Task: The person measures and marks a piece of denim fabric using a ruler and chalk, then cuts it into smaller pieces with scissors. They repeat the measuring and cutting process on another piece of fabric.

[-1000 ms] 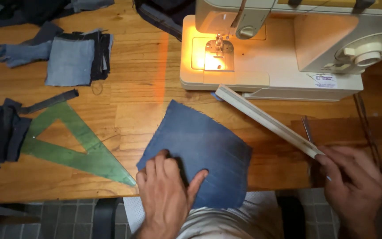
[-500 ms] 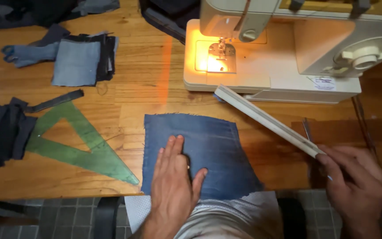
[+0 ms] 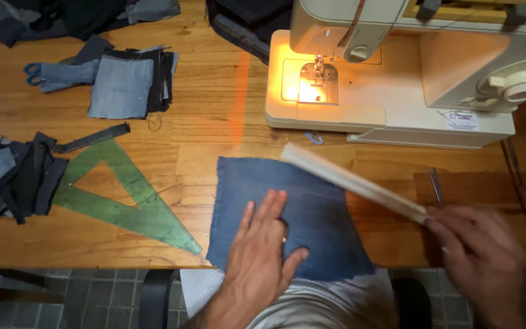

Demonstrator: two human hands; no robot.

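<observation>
A square piece of dark blue denim [image 3: 312, 201] lies flat at the near edge of a wooden table [image 3: 214, 122]. My left hand [image 3: 263, 250] rests palm down on its near half, fingers spread. My right hand [image 3: 476, 256] grips one end of a long pale ruler [image 3: 354, 183]. The ruler slants up and to the left, and its far end reaches over the denim's upper right corner. It looks blurred.
A cream sewing machine [image 3: 397, 73] with its lamp lit stands at the back right. A green triangle ruler [image 3: 123, 195] lies to the left. Denim scraps [image 3: 13, 176] and a stack of cut pieces [image 3: 129, 85] sit further left. Thin metal snips [image 3: 436, 186] lie by my right hand.
The denim has turned from a diamond position to lie square with the table edge under my left hand. The ruler has swung left and lower, over the denim's corner.
</observation>
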